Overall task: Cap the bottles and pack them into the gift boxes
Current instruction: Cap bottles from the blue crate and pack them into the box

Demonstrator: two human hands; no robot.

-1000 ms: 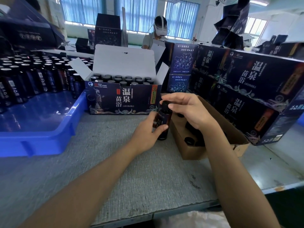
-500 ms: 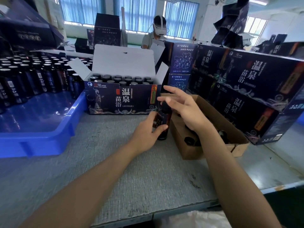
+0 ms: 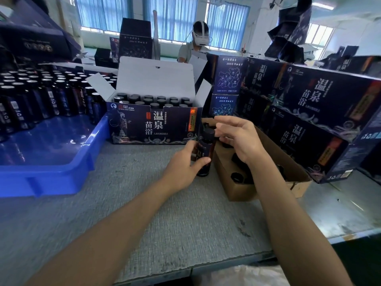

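Note:
A dark bottle (image 3: 205, 153) stands upright on the grey table, and my left hand (image 3: 183, 170) grips its lower body. A black cap (image 3: 208, 131) sits on its neck. My right hand (image 3: 241, 141) is just right of the cap, fingers stretched out, with thumb and forefinger tips at the cap's side. Behind the bottle stands the open gift box (image 3: 152, 124), lid flap up, with several capped bottles (image 3: 156, 100) inside.
A brown cardboard tray (image 3: 243, 190) with loose black caps lies under my right forearm. A blue bin (image 3: 51, 174) at left holds several bottles (image 3: 41, 96). Closed gift boxes (image 3: 309, 120) are stacked at right. A person (image 3: 195, 46) works at the back.
My right hand was closed over the cap a second ago. Its fingers have since spread and the hand has drawn slightly right. My left hand and the bottle stayed put.

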